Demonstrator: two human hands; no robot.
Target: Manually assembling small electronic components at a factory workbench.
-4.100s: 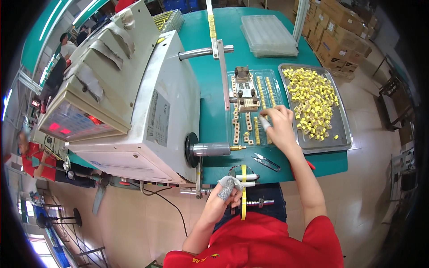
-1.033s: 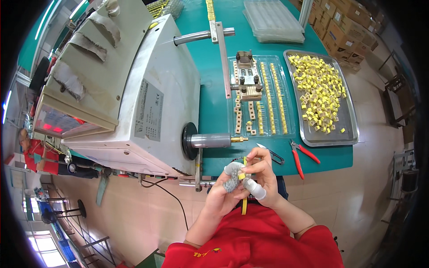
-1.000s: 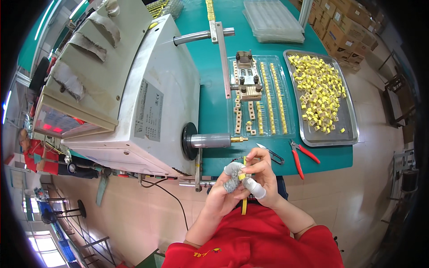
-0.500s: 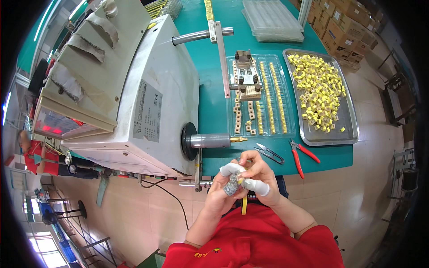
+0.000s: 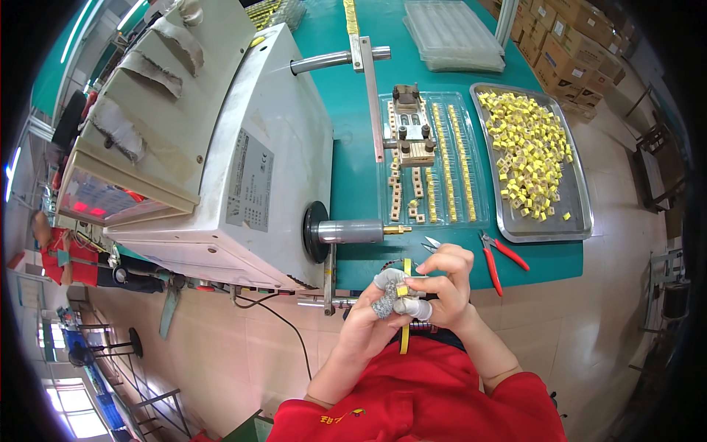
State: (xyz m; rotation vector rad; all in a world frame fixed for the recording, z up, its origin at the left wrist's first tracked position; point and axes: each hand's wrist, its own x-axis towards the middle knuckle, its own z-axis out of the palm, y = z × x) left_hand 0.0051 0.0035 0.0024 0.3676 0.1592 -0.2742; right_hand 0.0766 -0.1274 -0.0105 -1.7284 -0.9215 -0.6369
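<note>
Before my chest, both hands meet at a small yellow-wrapped coil (image 5: pixel 402 290). My left hand (image 5: pixel 362 317) pinches it, a white cover on one finger and a grey fuzzy one on another. My right hand (image 5: pixel 451 291) is at the coil's other side with bent fingers, a white-covered thumb beneath it and the index fingertip close above. Whether the right hand grips the coil or the tape is hard to make out. A narrow strip of yellow tape (image 5: pixel 404 340) hangs below the hands, and a piece of it also shows above them.
On the green table, small nippers (image 5: pixel 432 243) and red-handled cutters (image 5: pixel 492 269) lie near the front edge. A metal tray (image 5: pixel 545 234) holds many yellow coils. Beside it, a clear plastic tray (image 5: pixel 482 214) carries rows of parts under a clamp fixture (image 5: pixel 412 125). A winding machine (image 5: pixel 287 132) stands left, its spindle (image 5: pixel 350 231) jutting right.
My right hand's fingers have lifted and spread away from the coil, uncovering more of it. The tape now shows above the hands. The whole view has shifted slightly.
</note>
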